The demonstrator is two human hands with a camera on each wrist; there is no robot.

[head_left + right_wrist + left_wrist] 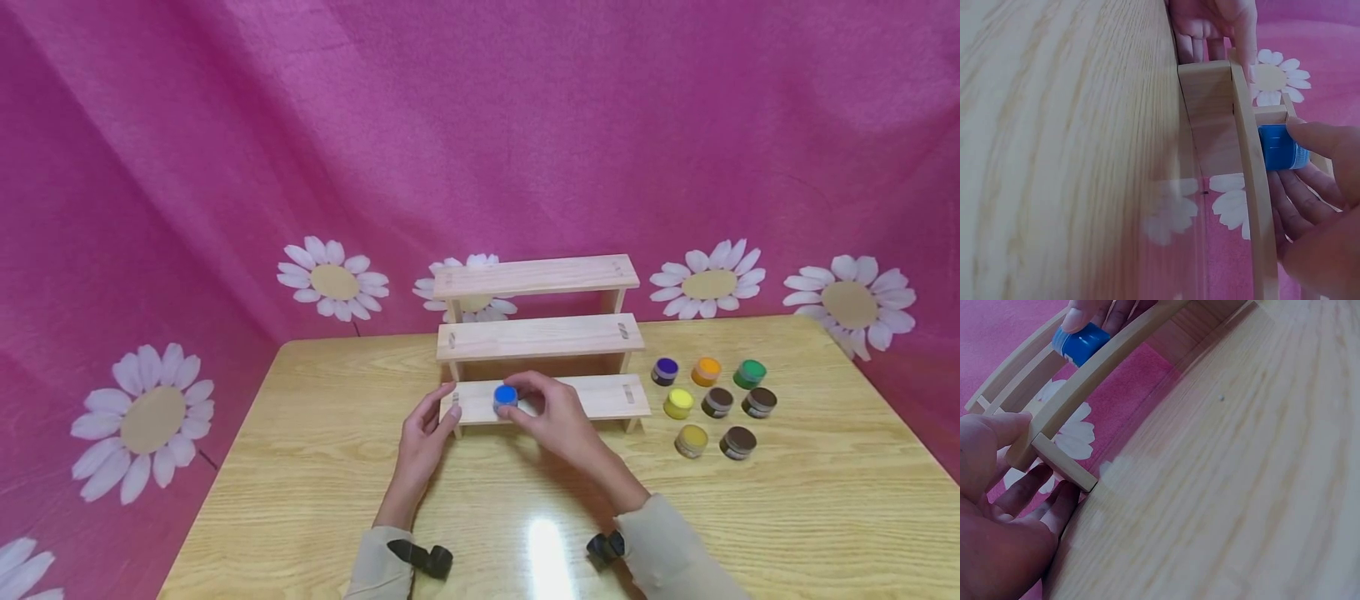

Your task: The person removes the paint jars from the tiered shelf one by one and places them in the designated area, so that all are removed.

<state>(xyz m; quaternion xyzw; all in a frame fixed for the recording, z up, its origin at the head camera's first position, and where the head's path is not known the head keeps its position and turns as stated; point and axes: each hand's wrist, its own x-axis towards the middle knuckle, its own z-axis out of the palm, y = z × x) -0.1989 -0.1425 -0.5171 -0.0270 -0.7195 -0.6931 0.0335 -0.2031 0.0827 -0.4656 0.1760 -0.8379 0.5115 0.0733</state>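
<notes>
A three-step wooden shelf stands on the table. On its lowest step, left of the middle, is a small paint jar with blue paint. My right hand pinches this jar between thumb and fingers; in the right wrist view the blue jar is upright against the step. At the left end of the same step, my left hand holds the shelf, its thumb on the step's edge. The left wrist view has the fingers of the left hand around the side leg.
Right of the shelf, several paint jars stand in loose rows: purple, orange, green, yellow, ochre and dark brown. A pink cloth with white flowers hangs behind the wooden table.
</notes>
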